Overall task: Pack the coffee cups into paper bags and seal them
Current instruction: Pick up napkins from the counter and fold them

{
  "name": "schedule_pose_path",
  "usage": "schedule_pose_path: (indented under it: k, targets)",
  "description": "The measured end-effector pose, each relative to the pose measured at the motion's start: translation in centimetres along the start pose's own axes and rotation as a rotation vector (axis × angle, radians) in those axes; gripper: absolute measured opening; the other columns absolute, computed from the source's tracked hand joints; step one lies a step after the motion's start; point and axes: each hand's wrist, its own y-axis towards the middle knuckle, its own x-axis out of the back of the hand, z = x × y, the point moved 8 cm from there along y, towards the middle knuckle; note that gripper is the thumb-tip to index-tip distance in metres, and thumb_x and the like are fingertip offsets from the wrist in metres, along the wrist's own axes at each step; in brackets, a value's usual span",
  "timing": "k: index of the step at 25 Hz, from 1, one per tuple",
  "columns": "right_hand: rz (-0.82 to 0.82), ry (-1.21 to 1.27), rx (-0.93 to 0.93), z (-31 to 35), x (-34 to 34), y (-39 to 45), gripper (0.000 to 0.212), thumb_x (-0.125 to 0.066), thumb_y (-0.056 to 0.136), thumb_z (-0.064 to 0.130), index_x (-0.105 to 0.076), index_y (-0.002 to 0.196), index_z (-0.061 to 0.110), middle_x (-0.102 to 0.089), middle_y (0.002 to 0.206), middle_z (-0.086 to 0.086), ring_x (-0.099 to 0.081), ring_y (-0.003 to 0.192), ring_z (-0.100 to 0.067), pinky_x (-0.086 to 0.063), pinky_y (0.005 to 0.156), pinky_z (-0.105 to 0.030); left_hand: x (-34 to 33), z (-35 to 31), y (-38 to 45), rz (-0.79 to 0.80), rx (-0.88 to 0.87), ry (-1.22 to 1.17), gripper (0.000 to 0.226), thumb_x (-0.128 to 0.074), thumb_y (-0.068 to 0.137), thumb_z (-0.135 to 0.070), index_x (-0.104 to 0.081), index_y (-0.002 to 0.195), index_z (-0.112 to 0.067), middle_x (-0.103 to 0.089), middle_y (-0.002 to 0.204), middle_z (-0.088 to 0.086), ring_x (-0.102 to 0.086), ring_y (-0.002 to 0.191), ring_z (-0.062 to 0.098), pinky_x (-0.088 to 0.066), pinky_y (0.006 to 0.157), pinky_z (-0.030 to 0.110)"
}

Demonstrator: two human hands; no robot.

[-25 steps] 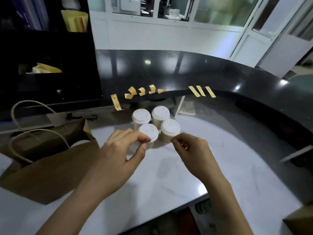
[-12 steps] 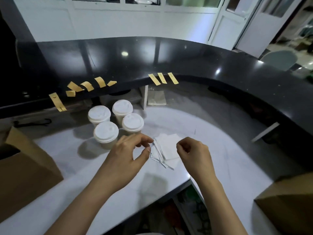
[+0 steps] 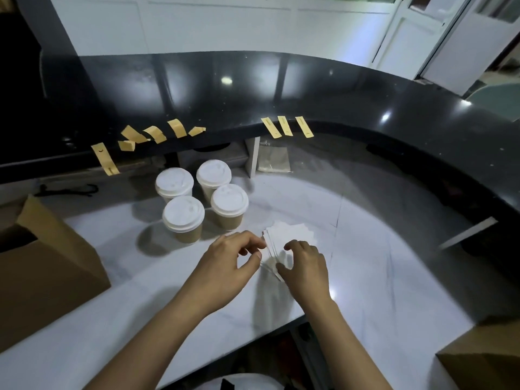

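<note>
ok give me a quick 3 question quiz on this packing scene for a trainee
1. How many lidded coffee cups stand on the white counter?
2. True or false: one cup is already inside the paper bag.
3. What are both hands working on? A) tape strips B) stack of white napkins C) a cup lid

Key:
1. Four.
2. False; all four stand on the counter, right of the bag.
3. B; the left hand and right hand finger the stack of white napkins.
</note>
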Motion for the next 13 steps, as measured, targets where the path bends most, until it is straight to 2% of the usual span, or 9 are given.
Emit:
schedule_pose_path:
  k: [2,5,8,10,13]
  targets:
    - [0.055,-0.083,0.010,-0.1,-1.2,0.5,0.037,-0.067,0.090,0.032,-0.059,0.126,0.023,-0.065,0.119,0.005,-0.058,0.110,-0.023,-0.040,0.088,-0.032,-0.2,0.6,0.2,0.004,0.022,-0.015,0.012,-0.060,0.096,-0.026,-0.067,0.103,-0.033,-0.066,0.099,-0.022,-0.056,0.101,0.001,-0.046,0.088,0.022]
    - [0.099,-0.173,0.017,-0.6,-2.3,1.0,0.020,-0.051,0.097,0.024,-0.063,0.113,0.021,-0.068,0.106,0.004,-0.060,0.102,-0.024,-0.036,0.084,-0.033,-0.7,1.6,0.5,0.018,0.059,-0.038,0.012,-0.059,0.097,-0.027,-0.067,0.102,-0.035,-0.067,0.100,-0.023,-0.059,0.100,0.002,-0.049,0.088,0.026]
    - [0.118,-0.236,0.017,-1.0,-2.7,1.4,0.022,-0.044,0.100,0.021,-0.064,0.106,0.020,-0.066,0.105,0.005,-0.059,0.096,-0.022,-0.035,0.083,-0.032,-1.3,2.1,1.0,0.024,0.079,-0.049,0.012,-0.059,0.097,-0.028,-0.067,0.101,-0.036,-0.067,0.099,-0.023,-0.060,0.099,0.004,-0.049,0.088,0.026]
    - [0.114,-0.232,0.009,-1.2,-2.7,1.7,0.021,-0.043,0.097,0.017,-0.064,0.101,0.018,-0.066,0.103,0.003,-0.058,0.092,-0.022,-0.034,0.081,-0.032,-1.6,2.4,1.4,0.028,0.089,-0.056,0.012,-0.059,0.097,-0.028,-0.067,0.100,-0.036,-0.068,0.099,-0.022,-0.061,0.099,0.004,-0.049,0.088,0.025]
    - [0.049,-0.087,-0.062,-1.9,-1.7,1.9,0.013,-0.051,0.093,0.020,-0.064,0.093,0.017,-0.064,0.094,0.004,-0.059,0.087,-0.021,-0.036,0.083,-0.033,-2.2,2.8,2.1,0.033,0.110,-0.073,0.013,-0.059,0.096,-0.028,-0.068,0.100,-0.037,-0.069,0.097,-0.021,-0.062,0.098,0.003,-0.049,0.087,0.022]
